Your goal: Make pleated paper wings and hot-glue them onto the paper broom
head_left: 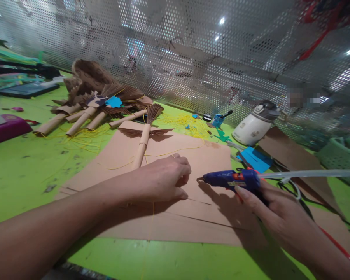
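My right hand (286, 217) grips a blue hot glue gun (233, 179), its nozzle pointing left over a sheet of brown paper (192, 221). A clear glue stick (309, 173) juts from the gun's back. Left of the nozzle, my left hand (166, 177) hovers low over or rests on the sheet, fingers loosely curled and thumb apart from them; the fingertips are partly hidden. Beyond my left wrist lies a rolled paper figure (142, 144) with pleated fan parts, its lower end hidden by my hand. Yellow thread (175, 151) trails across the sheet.
Several similar paper figures (87, 116) lie at back left, near a phone (29, 89). A white bottle (253, 123), a small blue paint pot (217, 119) and blue paper (255, 158) sit at right. A perforated metal screen (177, 58) borders the green table (84, 252).
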The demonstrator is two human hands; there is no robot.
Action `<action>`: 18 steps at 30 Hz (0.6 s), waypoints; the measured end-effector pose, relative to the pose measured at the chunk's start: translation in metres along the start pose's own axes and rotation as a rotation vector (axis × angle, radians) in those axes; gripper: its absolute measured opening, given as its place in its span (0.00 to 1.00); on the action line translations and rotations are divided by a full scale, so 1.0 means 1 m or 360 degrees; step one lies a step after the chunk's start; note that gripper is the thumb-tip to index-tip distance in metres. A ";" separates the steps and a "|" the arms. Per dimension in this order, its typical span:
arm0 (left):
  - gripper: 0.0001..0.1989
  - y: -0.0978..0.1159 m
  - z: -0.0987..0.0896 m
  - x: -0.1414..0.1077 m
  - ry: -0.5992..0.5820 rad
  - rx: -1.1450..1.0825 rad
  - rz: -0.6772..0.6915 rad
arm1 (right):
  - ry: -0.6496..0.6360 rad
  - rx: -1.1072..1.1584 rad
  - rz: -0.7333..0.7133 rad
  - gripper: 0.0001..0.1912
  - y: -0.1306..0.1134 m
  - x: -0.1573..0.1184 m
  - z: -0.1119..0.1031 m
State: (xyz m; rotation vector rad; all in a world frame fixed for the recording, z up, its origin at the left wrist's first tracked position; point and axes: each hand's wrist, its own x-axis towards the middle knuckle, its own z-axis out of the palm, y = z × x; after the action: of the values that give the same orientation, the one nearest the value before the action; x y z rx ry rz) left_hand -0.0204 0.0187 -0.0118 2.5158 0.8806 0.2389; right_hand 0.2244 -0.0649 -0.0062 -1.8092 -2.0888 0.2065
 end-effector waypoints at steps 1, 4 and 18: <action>0.08 0.000 0.000 0.000 -0.0002 -0.0005 0.0003 | -0.0002 0.0002 -0.0004 0.22 0.001 0.000 0.000; 0.10 0.000 0.000 0.000 -0.0009 -0.0028 0.0002 | 0.0005 0.0006 -0.0026 0.21 0.001 0.000 0.001; 0.10 -0.004 0.004 0.000 0.0031 0.0016 0.0034 | 0.0023 -0.0003 -0.0025 0.20 -0.001 0.000 0.001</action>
State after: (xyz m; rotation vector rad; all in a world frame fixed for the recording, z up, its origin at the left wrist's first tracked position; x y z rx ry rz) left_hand -0.0212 0.0202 -0.0170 2.5373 0.8645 0.2669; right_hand 0.2233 -0.0653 -0.0065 -1.7898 -2.0933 0.1873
